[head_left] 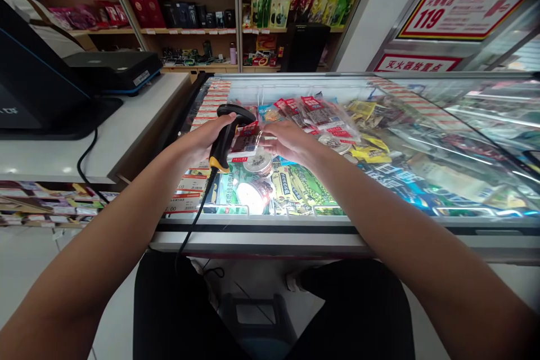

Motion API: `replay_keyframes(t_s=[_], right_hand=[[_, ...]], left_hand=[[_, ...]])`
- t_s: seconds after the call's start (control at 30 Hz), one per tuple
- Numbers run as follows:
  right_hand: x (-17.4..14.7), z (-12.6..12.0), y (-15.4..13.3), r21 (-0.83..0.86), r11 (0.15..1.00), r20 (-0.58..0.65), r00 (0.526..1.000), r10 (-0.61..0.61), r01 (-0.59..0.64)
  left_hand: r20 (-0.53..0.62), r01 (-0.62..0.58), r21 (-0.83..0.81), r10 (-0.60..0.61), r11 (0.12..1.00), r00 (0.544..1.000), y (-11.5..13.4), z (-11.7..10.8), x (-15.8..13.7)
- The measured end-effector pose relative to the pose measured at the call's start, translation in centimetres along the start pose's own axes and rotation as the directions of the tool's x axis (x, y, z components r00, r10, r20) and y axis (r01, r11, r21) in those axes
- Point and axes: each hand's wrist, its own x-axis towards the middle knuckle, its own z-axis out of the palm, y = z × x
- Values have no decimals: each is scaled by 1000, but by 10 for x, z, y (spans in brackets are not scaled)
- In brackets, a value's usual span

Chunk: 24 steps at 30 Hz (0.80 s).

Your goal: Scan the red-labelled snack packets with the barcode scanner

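My left hand [210,132] is closed round a black and yellow barcode scanner [223,145], its cable hanging down over the freezer's front edge. The scanner head sits over a clear packet of dark food with a red label [248,140]. At the packet's right edge, my right hand [286,138] has bent fingers pinching it. Behind my right hand, several similar red-topped packets [323,115] lie in a pile. Below the packet are round lidded tubs [258,163] and green pouches [307,183]. The scanner hides part of the packet and of my left fingers.
A glass-topped freezer [261,243] full of packets spans the front. To the left stand a white counter [139,118], a dark screen [37,79] and a black scale [116,70]. Stocked shelves [189,31] line the back. A stool [257,315] is between my legs.
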Motion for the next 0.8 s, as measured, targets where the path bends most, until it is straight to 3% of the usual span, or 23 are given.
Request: replay_keyframes(t_s=[0.13, 0.3, 0.57, 0.8], right_hand=[[-2, 4, -3, -133, 991, -154, 987, -43, 23], [-5, -8, -19, -235, 937, -342, 881, -327, 257], [-1, -27, -29, -181, 925, -361, 852, -379, 334], [2, -33, -26, -180, 908, -317, 852, -417, 377]], left_hand=[[0, -23, -38, 23, 999, 1000, 7, 7, -7], [35, -91, -16, 92, 996, 995, 20, 4, -21], [278, -242, 110, 204, 964, 939, 24, 3, -35], [360, -286, 80, 240, 955, 902, 23, 2, -32]])
